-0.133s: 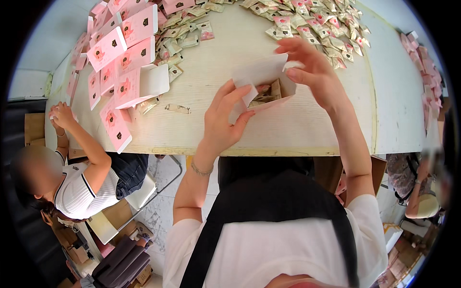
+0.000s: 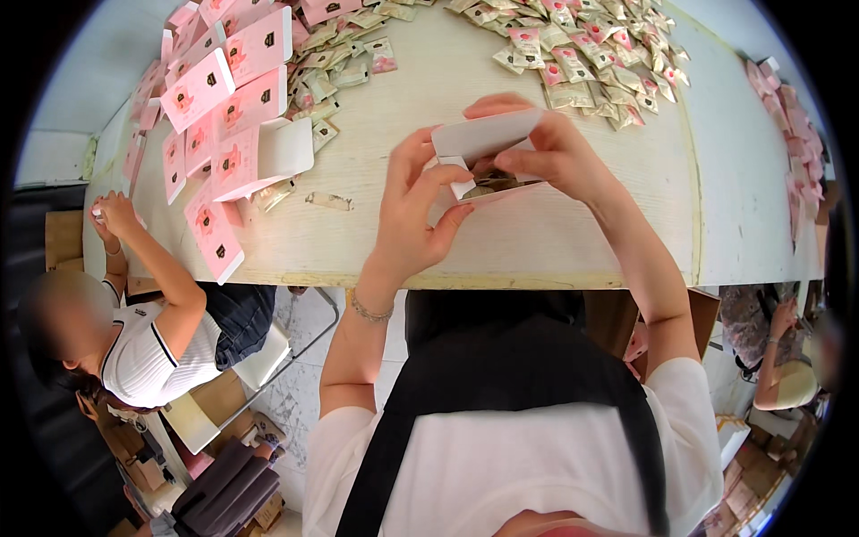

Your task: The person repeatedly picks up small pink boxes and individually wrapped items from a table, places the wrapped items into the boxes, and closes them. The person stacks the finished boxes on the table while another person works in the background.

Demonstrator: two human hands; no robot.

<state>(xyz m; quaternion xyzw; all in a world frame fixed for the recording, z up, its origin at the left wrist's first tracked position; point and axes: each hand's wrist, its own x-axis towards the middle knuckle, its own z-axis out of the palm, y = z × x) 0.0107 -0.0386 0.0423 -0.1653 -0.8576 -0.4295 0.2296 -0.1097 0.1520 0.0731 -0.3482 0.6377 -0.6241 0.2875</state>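
Over the table, a small pink-and-white carton [image 2: 488, 134] is tilted toward me with its white lid flap raised. Small sachets show inside it, partly shaded. My left hand [image 2: 407, 210] grips the carton's left end, with fingers on the small side flap and the thumb low at the front. At the right end my right hand [image 2: 559, 157] is closed on the carton. Its thumb reaches in at the opening beside the side flap, and its other fingers go behind the lid, where they are partly hidden and blurred.
Pink cartons [image 2: 255, 107] are heaped at the left, beside loose sachets [image 2: 344, 67]. A larger sachet pile [image 2: 599, 63] lies far right. One flat strip [image 2: 329, 201] rests on the table [image 2: 313, 251]. A person [image 2: 161, 345] works at left; another [image 2: 778, 349] sits at right.
My right hand has come left, from raised and apart beside the carton to holding its right end. The lid flap has shifted and the opening looks narrower.
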